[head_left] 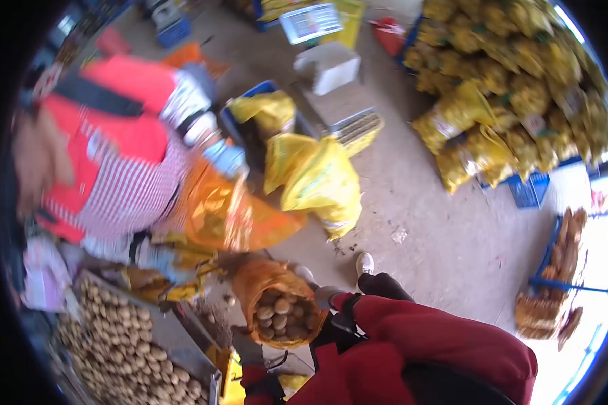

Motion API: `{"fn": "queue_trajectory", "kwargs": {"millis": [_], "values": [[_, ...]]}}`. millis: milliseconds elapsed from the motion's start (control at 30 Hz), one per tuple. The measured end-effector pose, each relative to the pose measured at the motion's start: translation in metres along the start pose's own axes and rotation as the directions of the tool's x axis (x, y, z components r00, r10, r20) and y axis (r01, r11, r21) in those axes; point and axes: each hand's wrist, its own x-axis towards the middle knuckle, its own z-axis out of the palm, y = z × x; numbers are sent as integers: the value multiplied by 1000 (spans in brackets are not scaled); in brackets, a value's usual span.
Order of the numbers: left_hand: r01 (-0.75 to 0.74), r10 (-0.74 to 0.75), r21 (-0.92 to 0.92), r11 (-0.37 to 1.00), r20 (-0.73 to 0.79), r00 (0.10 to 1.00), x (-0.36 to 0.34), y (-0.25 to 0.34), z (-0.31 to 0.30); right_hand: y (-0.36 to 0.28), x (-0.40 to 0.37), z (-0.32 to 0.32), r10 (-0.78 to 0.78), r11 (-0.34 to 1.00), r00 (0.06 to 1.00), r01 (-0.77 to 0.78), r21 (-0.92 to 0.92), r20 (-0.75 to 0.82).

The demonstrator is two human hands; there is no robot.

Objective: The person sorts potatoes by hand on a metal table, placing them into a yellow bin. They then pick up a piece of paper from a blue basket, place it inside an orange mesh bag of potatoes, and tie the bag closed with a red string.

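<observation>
An orange sack [250, 280] stands open in front of me, its mouth rolled back around several round potatoes [280, 314]. My right hand [327, 297], in a grey glove, grips the sack's right rim. At the sack's lower left edge, my left hand [246, 344] looks dark and partly blurred; it holds the rim there. To the left, a metal sorting tray [182, 331] carries many loose potatoes [125, 337]. A single potato [230, 300] lies between the tray and the sack.
A co-worker [128, 148] in a red vest and blue gloves holds an orange bag [230, 209]. Yellow sacks [324, 179] stand ahead beside a blue crate [226, 125] and a scale [327, 67]. Filled yellow mesh bags [500, 81] are piled at right, near brown bundles [554, 290].
</observation>
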Motion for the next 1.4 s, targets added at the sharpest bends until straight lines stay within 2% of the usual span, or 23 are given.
{"fn": "queue_trajectory", "kwargs": {"millis": [33, 67, 100, 133, 233, 300, 367, 433, 467, 567, 633, 667, 767, 833, 900, 967, 1033, 1100, 1167, 1200, 1267, 1367, 1400], "values": [[-133, 135, 172, 976, 4, 991, -3, 6, -3, 12, 1, 3, 37, 999, 992, -34, -26, 118], [-51, 51, 131, 990, 1, 999, -6, 14, 1, 20, 0, -4, 60, 997, 967, -48, -55, 249], [42, -41, 91, 995, -6, 999, -5, 26, 5, 17, -24, -28, 47, 999, 975, -44, -18, 216], [-87, 78, 185, 979, 53, 996, -9, 37, 9, 1, -81, -72, 38, 999, 981, -41, 11, 189], [-394, 296, 449, 802, 275, 915, -67, 127, 30, 29, -165, -90, 31, 990, 999, -36, 134, 38], [-521, 301, 599, 608, 433, 849, -106, 202, 60, 49, -225, -128, 21, 994, 995, -32, 108, 99], [-530, 231, 576, 623, 511, 828, -104, 205, 81, 77, -267, -125, 64, 989, 997, -70, 131, 48], [-255, 1, 378, 890, 558, 830, -80, 176, 101, 112, -296, -96, 112, 972, 993, -101, 213, -42], [-94, -107, 299, 949, 592, 799, -75, 171, 114, 100, -353, -127, 161, 958, 986, -144, 248, -50], [-69, -80, 159, 985, 771, 631, -63, 151, 161, 103, -414, -84, 416, 845, 901, -335, 417, -120], [490, -270, 44, 871, 876, 401, -93, 181, 231, 118, -447, -61, 529, 777, 833, -400, 486, -160], [420, -253, 89, 903, 901, 352, -109, 195, 261, 129, -468, -55, 555, 753, 812, -396, 526, -183], [-269, -89, 152, 951, 969, 230, -171, 248, 345, 165, -525, -42, 646, 659, 731, -391, 643, -218], [-650, 17, 32, 759, 997, 69, -222, 275, 394, 177, -577, -41, 695, 605, 683, -384, 697, -226], [-849, 69, -156, 504, 988, -140, -265, 303, 430, 196, -602, -23, 775, 514, 586, -368, 775, -236], [-891, 42, -297, 343, 952, -302, -305, 322, 464, 201, -619, -1, 807, 472, 553, -395, 788, -206], [-862, -27, -347, 370, 924, -383, -342, 330, 507, 208, -615, 14, 879, 274, 471, -371, 887, -74], [-647, -203, -68, 759, 920, -334, -378, 321, 577, 198, -622, 15, 922, 74, 385, -267, 961, 36], [-677, -202, -219, 702, 851, -485, -419, 325, 615, 205, -605, 28, 934, -85, 325, -202, 976, 149], [-716, -142, -537, 446, 748, -649, -477, 365, 598, 212, -600, 35, 936, -154, 293, -151, 976, 193], [-736, -250, -497, 459, 723, -645, -545, 375, 623, 229, -574, 42, 928, -241, 271, -81, 967, 254], [-718, -619, 201, 666, 687, -381, -614, 346, 690, 257, -564, 35, 940, -297, 169, -13, 955, 295], [-730, -579, 83, 679, 671, -462, -629, 325, 722, 266, -563, 28, 937, -329, 137, 41, 943, 321]]}}
